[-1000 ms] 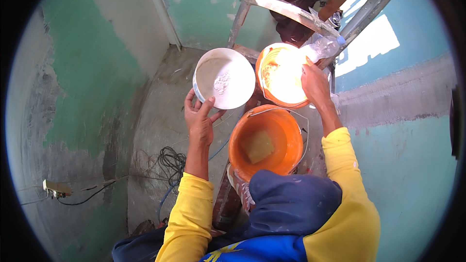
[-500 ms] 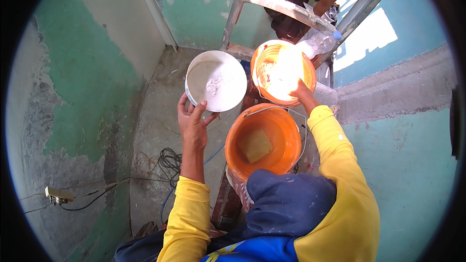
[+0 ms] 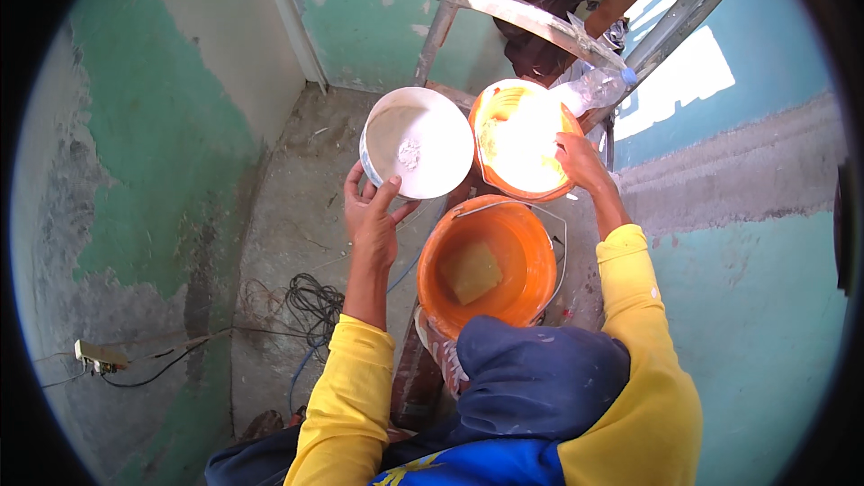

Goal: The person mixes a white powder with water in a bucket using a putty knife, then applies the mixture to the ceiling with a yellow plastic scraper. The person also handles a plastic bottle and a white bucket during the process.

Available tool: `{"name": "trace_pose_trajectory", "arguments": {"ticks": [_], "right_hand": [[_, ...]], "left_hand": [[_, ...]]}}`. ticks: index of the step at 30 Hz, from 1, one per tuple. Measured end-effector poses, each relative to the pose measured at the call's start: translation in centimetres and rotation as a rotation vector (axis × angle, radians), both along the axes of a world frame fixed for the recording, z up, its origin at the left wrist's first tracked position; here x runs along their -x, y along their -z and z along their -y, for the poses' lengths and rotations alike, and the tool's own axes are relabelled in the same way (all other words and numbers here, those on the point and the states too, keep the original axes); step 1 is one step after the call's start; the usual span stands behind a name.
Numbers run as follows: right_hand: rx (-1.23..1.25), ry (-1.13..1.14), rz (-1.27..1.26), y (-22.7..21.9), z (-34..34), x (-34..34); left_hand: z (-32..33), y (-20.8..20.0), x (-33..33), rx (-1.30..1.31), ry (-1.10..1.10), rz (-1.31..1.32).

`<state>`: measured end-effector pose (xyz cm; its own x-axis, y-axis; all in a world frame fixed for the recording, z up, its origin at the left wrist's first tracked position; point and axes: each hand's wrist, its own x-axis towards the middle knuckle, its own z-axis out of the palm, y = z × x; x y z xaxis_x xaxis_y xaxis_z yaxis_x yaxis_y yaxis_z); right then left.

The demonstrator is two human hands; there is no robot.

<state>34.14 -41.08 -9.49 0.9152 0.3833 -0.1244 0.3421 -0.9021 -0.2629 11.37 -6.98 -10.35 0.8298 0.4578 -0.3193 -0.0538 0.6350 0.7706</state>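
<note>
Left hand (image 3: 371,216) pinches the white tub (image 3: 439,151), likely to steady it. Right hand (image 3: 585,162), at the far orange bucket (image 3: 515,187): grip unclear.

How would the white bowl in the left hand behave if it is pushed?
The white bowl is probably light, since the left hand alone grips its near edge. It seems stiff, as its gripped rim looks round. The pale powder inside looks loose and may slide if tipped.

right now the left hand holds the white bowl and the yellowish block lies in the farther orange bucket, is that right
Not quite: the head view shows the yellowish block in the nearer orange bucket, not the farther orange bucket. The left hand does hold the white bowl.
</note>
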Motion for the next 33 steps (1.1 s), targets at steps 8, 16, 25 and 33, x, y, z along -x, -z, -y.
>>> {"name": "trace_pose_trajectory", "arguments": {"ticks": [8, 16, 25, 33], "right_hand": [[-0.182, -0.13, 0.024, -6.1, -4.6, 3.6], [-0.075, -0.448, 0.401, -6.3, -12.7, 8.4], [-0.046, -0.558, 0.686, -6.7, -14.8, 9.8], [-0.255, -0.303, 0.189, -6.7, -13.7, 9.2]], "left_hand": [[-0.1, 0.2, -0.4, 0.05, -0.035, 0.027], [-1.3, 0.0, 1.4, -0.015, -0.052, 0.003], [-2.4, 0.4, 3.0, -0.02, -0.101, 0.015], [-2.8, 0.1, 3.7, -0.027, -0.104, 0.012]]}}
